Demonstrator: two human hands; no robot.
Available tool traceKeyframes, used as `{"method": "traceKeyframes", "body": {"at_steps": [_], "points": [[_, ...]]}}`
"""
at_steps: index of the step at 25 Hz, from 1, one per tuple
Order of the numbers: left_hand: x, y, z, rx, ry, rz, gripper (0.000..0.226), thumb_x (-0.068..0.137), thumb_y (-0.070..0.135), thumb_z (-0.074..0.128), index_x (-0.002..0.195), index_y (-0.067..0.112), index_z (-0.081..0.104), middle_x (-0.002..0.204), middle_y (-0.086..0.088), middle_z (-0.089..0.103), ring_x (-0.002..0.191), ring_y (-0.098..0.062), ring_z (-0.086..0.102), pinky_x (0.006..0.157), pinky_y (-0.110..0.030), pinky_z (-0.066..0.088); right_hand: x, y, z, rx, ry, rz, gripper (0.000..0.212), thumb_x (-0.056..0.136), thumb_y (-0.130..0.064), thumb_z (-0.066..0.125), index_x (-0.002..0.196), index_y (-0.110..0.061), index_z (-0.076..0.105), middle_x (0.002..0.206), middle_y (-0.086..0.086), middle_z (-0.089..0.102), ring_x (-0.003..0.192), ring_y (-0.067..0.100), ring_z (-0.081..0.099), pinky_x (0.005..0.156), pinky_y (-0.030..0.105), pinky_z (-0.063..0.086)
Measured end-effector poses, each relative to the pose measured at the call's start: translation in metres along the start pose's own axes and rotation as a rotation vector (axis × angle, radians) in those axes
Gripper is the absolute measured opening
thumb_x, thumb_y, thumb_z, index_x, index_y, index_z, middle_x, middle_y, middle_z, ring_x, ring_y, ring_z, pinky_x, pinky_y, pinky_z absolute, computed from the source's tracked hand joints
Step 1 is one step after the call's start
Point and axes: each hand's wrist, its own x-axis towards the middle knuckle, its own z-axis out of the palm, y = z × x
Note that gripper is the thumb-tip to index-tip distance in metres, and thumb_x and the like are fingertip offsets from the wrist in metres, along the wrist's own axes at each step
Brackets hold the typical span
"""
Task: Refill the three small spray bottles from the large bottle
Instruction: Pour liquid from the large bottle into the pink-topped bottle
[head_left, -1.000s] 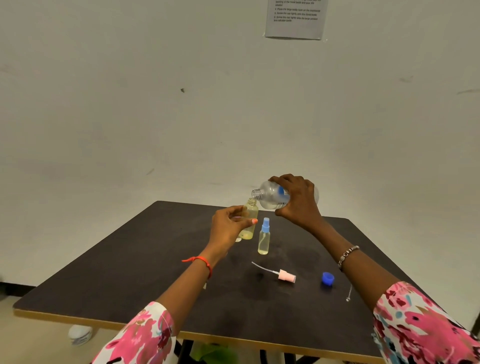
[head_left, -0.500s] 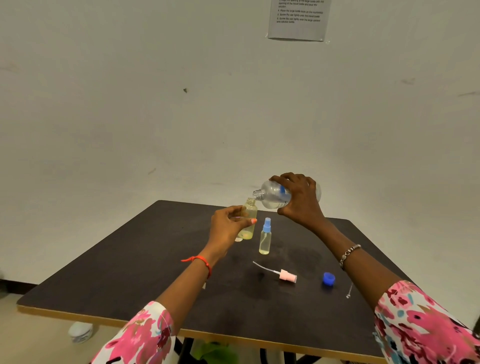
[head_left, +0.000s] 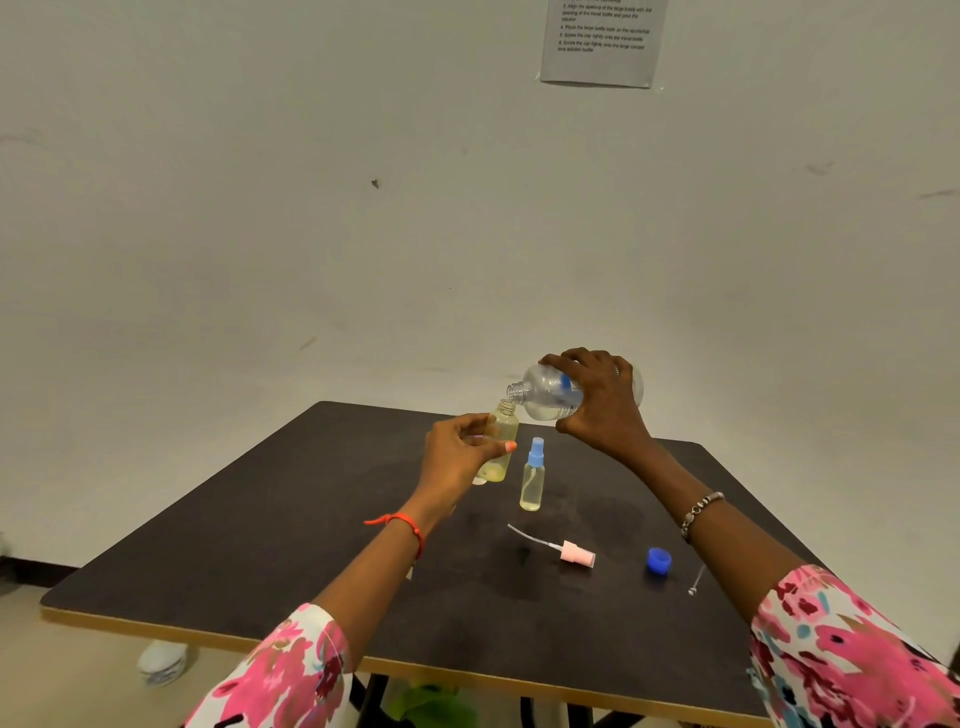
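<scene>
My right hand (head_left: 602, 402) grips the large clear bottle (head_left: 545, 396), tipped on its side with its open neck pointing left, just above the mouth of an uncapped small bottle (head_left: 503, 431) of yellowish liquid. My left hand (head_left: 457, 457) holds that small bottle upright on the dark table (head_left: 260, 545). Just right of it stands a second small bottle (head_left: 532, 478) with a blue spray top on. A pink spray head (head_left: 574, 552) with its dip tube lies on the table in front. A third small bottle is not clearly visible.
A blue screw cap (head_left: 658, 561) lies on the table to the right, with a small metal pin-like item (head_left: 695, 582) beside it. A printed sheet (head_left: 602, 41) hangs on the wall. A white object (head_left: 162, 662) sits on the floor at the left.
Both hands and the two bottles hold nearly the same pose; the large bottle's neck stays over the small bottle's mouth. The view has shifted slightly.
</scene>
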Motion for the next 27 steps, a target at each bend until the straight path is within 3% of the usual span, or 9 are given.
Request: {"method": "traceKeyframes", "body": {"at_steps": [9,13,17,27], "points": [[0.0006,-0.0004,0.0005,0.007,-0.004,-0.008,0.053,0.071,0.011,0.075,0.120,0.006,0.056,0.118,-0.011,0.063,0.099,-0.015,0.057,0.084,-0.026,0.048,-0.0001,-0.0008,-0.0039,0.004,-0.003,-0.008,0.064,0.053,-0.017,0.070,0.116,-0.018,0.058,0.112,0.010,0.060,0.106,0.033,0.052,0.098,0.048,0.026],[-0.0003,-0.0008,0.0018,-0.001,-0.001,-0.009,0.054,0.070,0.010,0.076,0.120,0.006,0.056,0.117,-0.010,0.063,0.098,-0.015,0.058,0.085,-0.026,0.048,-0.0007,-0.0008,-0.0038,0.000,0.002,-0.014,0.065,0.053,-0.010,0.075,0.115,-0.017,0.059,0.111,0.010,0.060,0.105,0.033,0.052,0.098,0.047,0.026],[-0.0004,-0.0019,0.0020,-0.016,-0.002,-0.007,0.052,0.069,0.009,0.076,0.118,0.005,0.058,0.117,-0.012,0.064,0.100,-0.017,0.059,0.088,-0.030,0.050,-0.0010,-0.0001,-0.0034,-0.009,0.011,-0.024,0.062,0.052,-0.018,0.068,0.113,-0.018,0.059,0.109,0.009,0.061,0.103,0.033,0.053,0.096,0.048,0.027],[-0.0015,-0.0015,0.0026,-0.014,-0.006,-0.024,0.051,0.070,0.009,0.075,0.118,0.006,0.058,0.117,-0.012,0.064,0.103,-0.020,0.060,0.088,-0.031,0.051,-0.0017,0.0015,-0.0011,-0.012,0.009,-0.025,0.066,0.052,-0.008,0.079,0.114,-0.016,0.059,0.110,0.011,0.062,0.104,0.033,0.054,0.097,0.050,0.028]]}}
